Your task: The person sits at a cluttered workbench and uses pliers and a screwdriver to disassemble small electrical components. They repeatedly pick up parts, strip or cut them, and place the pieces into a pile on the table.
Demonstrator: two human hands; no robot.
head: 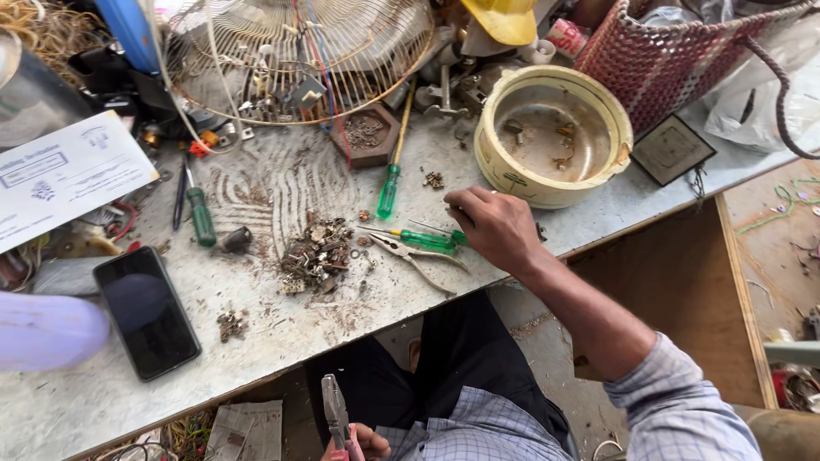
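Observation:
My right hand (495,226) rests on the grey workbench (102,393), fingers curled over the handle end of a small green screwdriver (423,240) that lies flat. Open bare-metal pliers (418,261) lie just in front of it. A heap of small metal scraps and screws (316,253) sits to their left. Below the bench edge, over my lap, my left hand (366,444) grips pink-handled pliers (335,414), jaws pointing up.
A cream round bowl (512,183) stands behind my right hand. A black phone (145,312), two more green screwdrivers (389,189) (202,218), a wire fan grille (299,51), a woven red basket (675,60) and a white printed card (60,175) crowd the bench.

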